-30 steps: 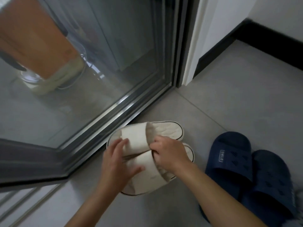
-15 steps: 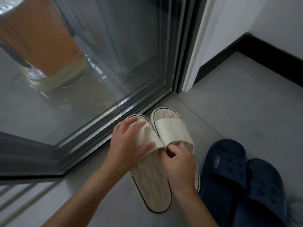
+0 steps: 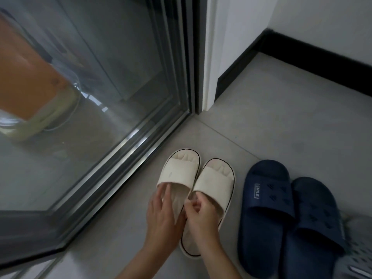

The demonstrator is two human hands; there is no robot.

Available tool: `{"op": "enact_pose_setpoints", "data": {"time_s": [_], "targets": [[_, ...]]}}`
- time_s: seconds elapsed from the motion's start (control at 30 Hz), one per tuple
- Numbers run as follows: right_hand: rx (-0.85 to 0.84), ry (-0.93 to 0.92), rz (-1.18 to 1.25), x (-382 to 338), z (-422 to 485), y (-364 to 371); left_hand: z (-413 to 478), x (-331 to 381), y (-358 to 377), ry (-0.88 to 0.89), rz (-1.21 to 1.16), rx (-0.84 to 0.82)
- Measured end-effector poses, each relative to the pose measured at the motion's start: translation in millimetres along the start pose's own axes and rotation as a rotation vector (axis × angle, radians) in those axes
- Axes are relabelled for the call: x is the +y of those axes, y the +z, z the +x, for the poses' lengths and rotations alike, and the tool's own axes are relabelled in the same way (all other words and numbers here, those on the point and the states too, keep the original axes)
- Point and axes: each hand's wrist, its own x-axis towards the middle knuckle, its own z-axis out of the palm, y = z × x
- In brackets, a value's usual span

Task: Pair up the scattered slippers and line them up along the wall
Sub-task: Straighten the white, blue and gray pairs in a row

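Observation:
Two cream slippers with dark-edged soles lie side by side on the grey floor, toes pointing away from me: the left cream slipper [image 3: 178,174] and the right cream slipper [image 3: 214,183]. My left hand [image 3: 163,216] rests on the left slipper's heel with its fingers at the strap's rear edge. My right hand [image 3: 201,216] pinches the rear edge of the right slipper's strap. To the right stands a navy pair, the left navy slipper [image 3: 265,200] marked SMILE, touching the right navy slipper [image 3: 314,224].
A glass sliding door with a metal track [image 3: 128,156] runs along the left, beside the cream pair. A white wall corner [image 3: 213,57] and black skirting board [image 3: 322,63] stand behind. Open grey floor tiles [image 3: 281,121] lie beyond the slippers. A striped grey item [image 3: 356,260] sits bottom right.
The cream slippers were crossed under my hands; they now lie parallel, side by side, toes away from me. My hands have slid back from the straps toward the heels.

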Motion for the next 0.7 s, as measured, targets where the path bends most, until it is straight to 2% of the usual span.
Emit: {"op": "enact_pose_setpoints", "data": {"time_s": [0.03, 0.1, 0.13, 0.2, 0.27, 0.33, 0.47, 0.7], "targets": [[-0.030, -0.051, -0.064, 7, -3, -8, -4, -2, 3, -0.009, -0.015, 0.021], [0.035, -0.159, -0.266, 23, -12, -27, -12, -7, 8, 0.014, 0.005, 0.036], [0.087, -0.164, -0.331, 30, -18, -38, -16, -10, 12, 0.046, 0.047, 0.005], [0.114, -0.064, -0.383, 37, -26, -52, -18, -13, 20, 0.113, 0.151, -0.093], [0.016, 0.008, -0.497, 40, -28, -56, -16, -12, 26, 0.131, 0.226, -0.149], [-0.089, -0.011, -0.581, 38, -29, -52, -13, -13, 30, 0.130, 0.241, -0.172], [-0.148, -0.081, -0.652, 35, -29, -48, -10, -18, 32, 0.155, 0.244, -0.197], [-0.201, -0.063, -0.605, 36, -17, -47, 10, -23, 33, 0.184, 0.211, -0.181]]}}
